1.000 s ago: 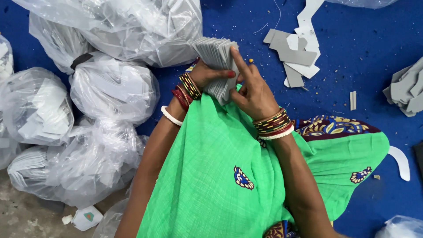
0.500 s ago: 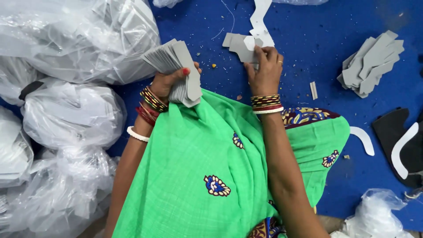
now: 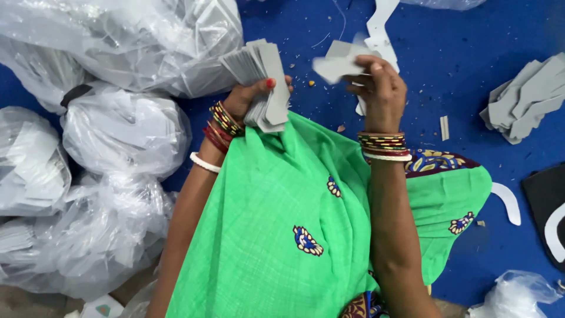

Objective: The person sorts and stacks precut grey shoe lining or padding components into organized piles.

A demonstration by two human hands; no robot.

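Observation:
My left hand [image 3: 250,97] grips a thick fanned stack of grey cut pieces [image 3: 259,79], held upright above my green cloth-covered lap [image 3: 294,224]. My right hand [image 3: 379,88] is raised over the blue mat [image 3: 453,47] and pinches a single grey piece [image 3: 335,63], lifted off the surface and blurred. A few white and grey cut pieces [image 3: 379,20] lie on the mat just beyond that hand. Both wrists wear bangles.
Several clear plastic bags [image 3: 118,129] stuffed with grey pieces crowd the left side. A loose heap of grey pieces [image 3: 527,100] sits at the right. White curved offcuts [image 3: 509,200], a black piece [image 3: 547,200] and another bag [image 3: 515,294] lie lower right.
My right hand left the stack, reached to the pieces on the mat and now lifts one grey piece. My left hand still holds the stack, shifted slightly.

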